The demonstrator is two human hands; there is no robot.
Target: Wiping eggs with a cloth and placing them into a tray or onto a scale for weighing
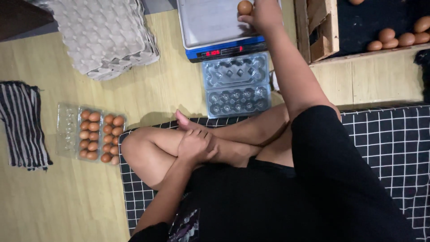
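1. Brown and smooth, the egg [245, 7] sat at the fingertips of the right hand [264, 15], pinched lightly from the side, over the far part of the scale's grey metal pan [210, 22]. Whether the shell already touched the pan could not be told.

2. As a judgement, the grip looked right for something this fragile: fingertips only, no squeeze from the palm. Lowering it straight down and letting the fingers open only once the shell rested flat would have kept it from rolling.

3. The left hand [195, 145] was idle, its fingers curled closed over the person's own crossed leg and holding nothing else.

4. Just in front of the scale [224, 29], with its blue front and red display, lay an open clear plastic egg carton [236, 85], its cups all bare. It sat close enough that an egg could go from pan to cup with a short reach.

5. Farther left on the pale wooden floor lay a second clear carton [92, 133] filled with brown eggs, beside a striped cloth [22, 123].

6. A stack of grey pulp egg trays [105, 36] stood beyond it.

7. To the right, a wooden crate [320, 29] held loose brown eggs [394, 38] on a dark lining.

8. The person sat on a black checked mat [394, 143].
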